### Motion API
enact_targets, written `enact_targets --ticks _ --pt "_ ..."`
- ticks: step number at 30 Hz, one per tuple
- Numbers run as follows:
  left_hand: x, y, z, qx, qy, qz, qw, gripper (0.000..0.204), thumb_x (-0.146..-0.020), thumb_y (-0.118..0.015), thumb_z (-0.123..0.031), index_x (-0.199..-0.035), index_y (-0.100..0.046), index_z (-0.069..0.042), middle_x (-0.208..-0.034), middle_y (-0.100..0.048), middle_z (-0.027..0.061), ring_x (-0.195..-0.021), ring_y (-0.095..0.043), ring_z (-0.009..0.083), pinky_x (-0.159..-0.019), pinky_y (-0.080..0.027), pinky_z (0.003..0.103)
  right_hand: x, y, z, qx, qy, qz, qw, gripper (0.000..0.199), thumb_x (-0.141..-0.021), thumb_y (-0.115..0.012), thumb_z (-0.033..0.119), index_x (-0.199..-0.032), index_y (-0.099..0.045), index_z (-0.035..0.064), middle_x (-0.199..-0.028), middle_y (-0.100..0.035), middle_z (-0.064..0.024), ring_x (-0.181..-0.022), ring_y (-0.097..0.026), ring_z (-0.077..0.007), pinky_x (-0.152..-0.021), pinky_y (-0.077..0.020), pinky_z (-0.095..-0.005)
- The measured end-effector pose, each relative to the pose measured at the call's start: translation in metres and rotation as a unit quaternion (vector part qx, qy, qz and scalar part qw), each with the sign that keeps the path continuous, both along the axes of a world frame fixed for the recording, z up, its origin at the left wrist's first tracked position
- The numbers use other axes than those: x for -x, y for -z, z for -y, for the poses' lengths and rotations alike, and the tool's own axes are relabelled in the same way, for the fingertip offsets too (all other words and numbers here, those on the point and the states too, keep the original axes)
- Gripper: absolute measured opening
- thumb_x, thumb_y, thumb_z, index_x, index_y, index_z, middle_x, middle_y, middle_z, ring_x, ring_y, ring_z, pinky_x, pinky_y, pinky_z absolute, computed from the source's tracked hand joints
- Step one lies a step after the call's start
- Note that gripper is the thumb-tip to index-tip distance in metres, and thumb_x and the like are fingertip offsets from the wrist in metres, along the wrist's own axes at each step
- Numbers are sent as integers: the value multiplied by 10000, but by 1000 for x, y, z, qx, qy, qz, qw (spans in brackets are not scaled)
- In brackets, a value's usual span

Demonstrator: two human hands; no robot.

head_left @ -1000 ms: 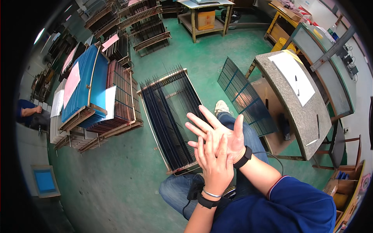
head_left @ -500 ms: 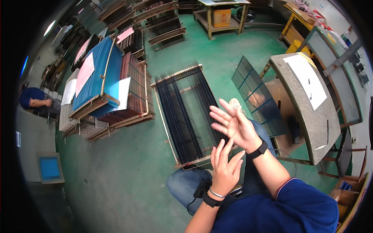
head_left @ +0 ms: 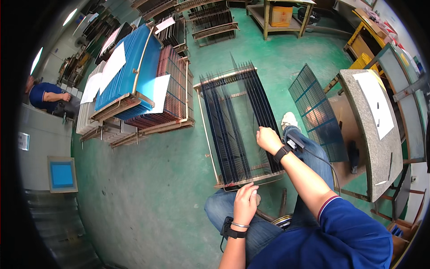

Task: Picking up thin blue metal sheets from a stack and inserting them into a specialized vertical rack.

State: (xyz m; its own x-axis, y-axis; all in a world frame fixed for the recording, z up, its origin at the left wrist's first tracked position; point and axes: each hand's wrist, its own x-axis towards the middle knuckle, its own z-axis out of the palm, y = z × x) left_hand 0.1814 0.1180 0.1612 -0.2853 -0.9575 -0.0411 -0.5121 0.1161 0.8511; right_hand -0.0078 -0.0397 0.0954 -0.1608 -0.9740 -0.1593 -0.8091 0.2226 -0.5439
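In front of my knees a metal rack (head_left: 200,121) on the floor holds several thin, dark, see-through panels (head_left: 219,134) standing on edge in rows. My right hand (head_left: 269,141) reaches over its right side, fingers curled closed at the top edges of the right-hand panels. Whatever is between those fingertips is too small to make out. Near the rack's front bar, my left hand (head_left: 246,204) is held low above my knee, fingers loosely bent and apart from the thumb, holding nothing. Both wrists wear black bands.
A dark gridded panel (head_left: 318,116) leans against a grey-topped table (head_left: 371,134) on the right, with white paper on top. Racks of blue panels (head_left: 130,67) and reddish panels (head_left: 172,85) stand at left. Another person (head_left: 47,95) works at far left.
My hands, close together in the air with fingers spread, have separated. The right went down to the rack's panels and closed; the left lowered toward my knee. The view shifted.
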Motion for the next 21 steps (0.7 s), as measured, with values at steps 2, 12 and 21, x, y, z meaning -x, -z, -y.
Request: enact_targets --ticks 2,12,21 --pt "-7 8 7 0 -18 5 1000 173 -883 -527 -109 -959 -652 -18 -1037 -629 147 -995 -586 313 -886 -446 369 2 1 -1 57 -34 -1 998 229 -845 -494 153 -820 -608 -44 -732 -624 -252 -740 -631 -399 -673 -518 -461" --pt "7 74 78 26 -77 44 996 157 -859 -521 -79 -936 -650 -31 -1014 -625 152 -971 -585 317 -886 -446 379 -3 46 -23 20 -48 -48 998 204 -839 -533 136 -972 -608 1 -776 -632 -225 -681 -642 -372 -622 -533 -456" --pt "56 134 116 13 -108 243 964 408 -783 -640 -168 -1174 -558 -85 -1428 -310 127 -1342 -237 333 -1087 -208 472 36 17 -86 5 -46 111 993 336 -856 -525 118 -1186 -547 55 -1074 -606 -163 -946 -599 -349 -816 -490 -407"
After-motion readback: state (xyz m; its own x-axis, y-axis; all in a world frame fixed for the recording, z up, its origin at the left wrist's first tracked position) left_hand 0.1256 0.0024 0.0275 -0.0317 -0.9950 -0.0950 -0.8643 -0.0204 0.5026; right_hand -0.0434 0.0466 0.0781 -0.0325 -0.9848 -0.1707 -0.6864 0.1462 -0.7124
